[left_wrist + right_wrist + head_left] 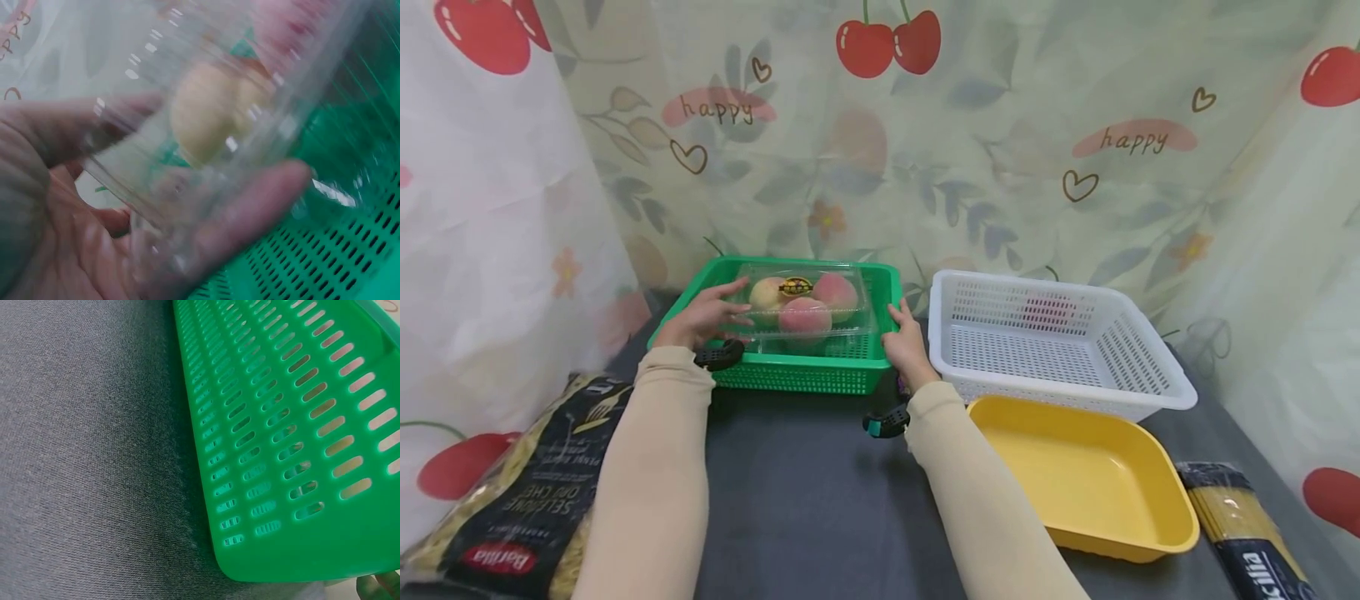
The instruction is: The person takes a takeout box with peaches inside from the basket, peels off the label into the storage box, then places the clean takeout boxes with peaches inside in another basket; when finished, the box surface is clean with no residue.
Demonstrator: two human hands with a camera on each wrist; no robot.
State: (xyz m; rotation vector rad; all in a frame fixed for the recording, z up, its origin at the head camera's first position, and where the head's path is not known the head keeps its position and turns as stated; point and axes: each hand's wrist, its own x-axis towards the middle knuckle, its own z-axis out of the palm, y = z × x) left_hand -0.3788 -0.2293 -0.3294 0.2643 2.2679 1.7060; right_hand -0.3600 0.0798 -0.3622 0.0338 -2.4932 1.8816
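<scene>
A clear plastic box of peaches sits in, or just over, the green basket, with a dark label on its lid. My left hand grips the box's left end; in the left wrist view, the thumb and fingers lie on either side of the clear plastic. On the basket's right side, my right hand holds the rim near the front corner. Only a bit of that hand shows at the lower right of the right wrist view, beside the slotted basket wall. Motion blurs the left wrist view.
A white basket stands right of the green one, with a yellow tray in front of it. A packet of spaghetti lies at the far right, and a bag of penne pasta at the left on the grey tablecloth.
</scene>
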